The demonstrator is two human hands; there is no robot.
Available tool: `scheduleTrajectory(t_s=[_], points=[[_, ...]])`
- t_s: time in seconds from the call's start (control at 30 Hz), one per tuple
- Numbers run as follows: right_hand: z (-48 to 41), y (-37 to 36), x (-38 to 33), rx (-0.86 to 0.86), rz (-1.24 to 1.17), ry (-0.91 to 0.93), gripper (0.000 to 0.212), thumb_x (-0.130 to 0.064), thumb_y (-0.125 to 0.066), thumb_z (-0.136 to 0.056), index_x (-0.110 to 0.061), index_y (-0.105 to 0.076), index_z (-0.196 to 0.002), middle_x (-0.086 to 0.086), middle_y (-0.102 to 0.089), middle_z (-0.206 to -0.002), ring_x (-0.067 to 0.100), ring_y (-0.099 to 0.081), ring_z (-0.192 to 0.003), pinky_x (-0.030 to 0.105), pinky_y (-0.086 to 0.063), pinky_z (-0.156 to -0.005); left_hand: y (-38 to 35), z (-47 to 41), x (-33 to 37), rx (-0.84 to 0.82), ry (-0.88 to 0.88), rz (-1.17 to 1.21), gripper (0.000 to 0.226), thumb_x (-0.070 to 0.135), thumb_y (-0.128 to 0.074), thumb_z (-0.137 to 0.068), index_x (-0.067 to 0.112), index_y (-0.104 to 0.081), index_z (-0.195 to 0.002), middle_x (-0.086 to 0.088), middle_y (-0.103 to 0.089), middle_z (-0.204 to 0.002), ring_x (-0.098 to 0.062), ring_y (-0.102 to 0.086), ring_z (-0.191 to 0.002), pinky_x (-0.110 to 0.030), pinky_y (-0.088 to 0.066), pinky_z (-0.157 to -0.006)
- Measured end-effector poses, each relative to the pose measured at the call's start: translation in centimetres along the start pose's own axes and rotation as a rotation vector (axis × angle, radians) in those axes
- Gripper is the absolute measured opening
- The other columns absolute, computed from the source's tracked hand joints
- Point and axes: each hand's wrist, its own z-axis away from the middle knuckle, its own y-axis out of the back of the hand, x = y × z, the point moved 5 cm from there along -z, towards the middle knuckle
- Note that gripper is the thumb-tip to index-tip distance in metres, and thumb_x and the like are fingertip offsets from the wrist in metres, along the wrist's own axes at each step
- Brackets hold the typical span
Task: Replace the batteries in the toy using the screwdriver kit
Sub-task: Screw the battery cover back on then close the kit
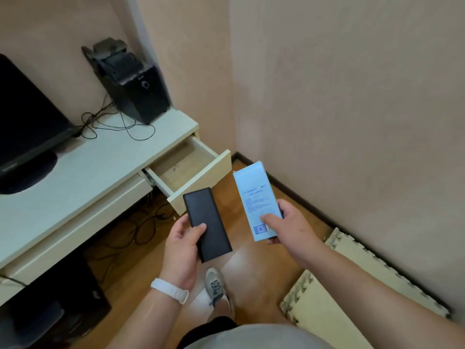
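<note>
My left hand (182,244) grips a flat black rectangular case (207,224) by its lower half, thumb across its face. In my right hand (284,222) I hold a pale blue printed box (254,200), thumb pressed on its front near a small code label. Both are held in front of me above the wooden floor, the black case to the left of the blue box. Just beyond them stands an open, empty drawer (186,167) of the white cabinet (83,172). No toy is in view.
A black monitor (27,127) and a black speaker (136,81) with trailing cables stand on the cabinet top. Foam puzzle mats (352,280) lie along the right wall. My shoe (214,283) is on the floor below my hands. A dark box sits under the cabinet.
</note>
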Motion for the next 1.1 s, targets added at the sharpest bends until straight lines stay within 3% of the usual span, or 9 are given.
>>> scheduleTrajectory(t_s=[0.1,0.23,0.4,0.5,0.6,0.73,0.87,1.0,1.1], points=[[-3.5,-2.2,-1.7,0.02,0.02,-0.025,0.011,-0.017,-0.058,-0.092,-0.02,-0.058,-0.102,-0.006,-0.071,-0.103,0.01,-0.072,-0.081,0.025,-0.055,-0.058,1.0,-4.2,1.8,-0.005,0.015,0.031,0.041,0.01,-0.062,-0.095,0.021,-0.056,-0.134,-0.004,-0.073,-0.111,-0.026,-0.069,-0.102,-0.048,-0.059,-0.083],[-8.1,-6.2,-5.1,0.019,0.097,-0.023,0.013,-0.014,-0.059,-0.09,-0.018,-0.059,-0.103,-0.003,-0.072,-0.1,0.011,-0.072,-0.078,0.023,-0.052,-0.054,3.5,-10.4,5.3,0.002,0.029,0.054,0.045,0.011,-0.064,-0.094,0.021,-0.053,-0.137,-0.007,-0.069,-0.12,-0.028,-0.068,-0.106,-0.057,-0.056,-0.091],[-13.1,-11.1,-7.8,0.007,0.133,-0.029,0.013,-0.016,-0.058,-0.09,-0.02,-0.06,-0.102,-0.005,-0.073,-0.1,0.011,-0.072,-0.08,0.024,-0.053,-0.056,6.3,-16.9,8.8,-0.005,0.022,0.059,0.046,0.01,-0.064,-0.094,0.021,-0.052,-0.137,-0.006,-0.07,-0.115,-0.028,-0.068,-0.104,-0.054,-0.057,-0.089],[-15.3,-13.5,-8.3,-0.03,0.167,-0.057,0.01,-0.017,-0.057,-0.092,-0.02,-0.059,-0.102,-0.006,-0.072,-0.101,0.01,-0.072,-0.081,0.024,-0.053,-0.057,7.8,-19.2,9.6,0.015,0.031,0.069,0.046,0.01,-0.065,-0.094,0.021,-0.053,-0.137,-0.006,-0.071,-0.116,-0.028,-0.069,-0.105,-0.052,-0.059,-0.086],[-18.0,-15.2,-8.5,-0.067,0.242,-0.084,0.011,-0.023,-0.058,-0.093,-0.021,-0.058,-0.103,-0.006,-0.07,-0.102,0.011,-0.071,-0.084,0.022,-0.054,-0.059,8.6,-20.5,9.8,0.024,0.049,0.086,0.038,0.009,-0.063,-0.095,0.021,-0.055,-0.13,-0.002,-0.075,-0.104,-0.025,-0.071,-0.098,-0.046,-0.06,-0.078],[-22.5,-15.8,-8.2,-0.074,0.305,-0.132,0.011,-0.025,-0.059,-0.093,-0.022,-0.059,-0.103,-0.005,-0.07,-0.101,0.01,-0.071,-0.083,0.017,-0.051,-0.055,9.0,-22.4,9.0,0.085,0.108,0.093,0.039,0.008,-0.062,-0.096,0.021,-0.053,-0.132,-0.003,-0.073,-0.103,-0.026,-0.07,-0.098,-0.054,-0.057,-0.09],[-27.2,-16.3,-7.2,-0.132,0.388,-0.162,0.012,-0.028,-0.06,-0.093,-0.024,-0.059,-0.105,-0.008,-0.069,-0.1,0.008,-0.07,-0.084,0.016,-0.052,-0.055,8.9,-24.6,8.4,0.152,0.165,0.084,0.036,0.009,-0.061,-0.096,0.025,-0.054,-0.127,0.0,-0.074,-0.101,-0.025,-0.07,-0.097,-0.046,-0.059,-0.085],[-33.2,-16.8,-6.4,-0.204,0.471,-0.18,0.014,-0.026,-0.059,-0.092,-0.023,-0.058,-0.106,-0.005,-0.067,-0.103,0.01,-0.069,-0.085,0.024,-0.058,-0.059,8.2,-27.3,8.0,0.217,0.248,0.046,0.041,0.013,-0.062,-0.097,0.021,-0.051,-0.135,-0.004,-0.069,-0.113,-0.027,-0.068,-0.102,-0.042,-0.059,-0.079],[-37.7,-16.9,-6.1,-0.246,0.541,-0.175,0.014,-0.023,-0.059,-0.09,-0.019,-0.058,-0.104,0.0,-0.068,-0.102,0.011,-0.069,-0.083,0.029,-0.06,-0.063,6.9,-29.3,8.2,0.251,0.308,0.042,0.035,0.012,-0.06,-0.097,0.022,-0.053,-0.13,-0.007,-0.067,-0.117,-0.028,-0.066,-0.104,-0.04,-0.057,-0.075]])
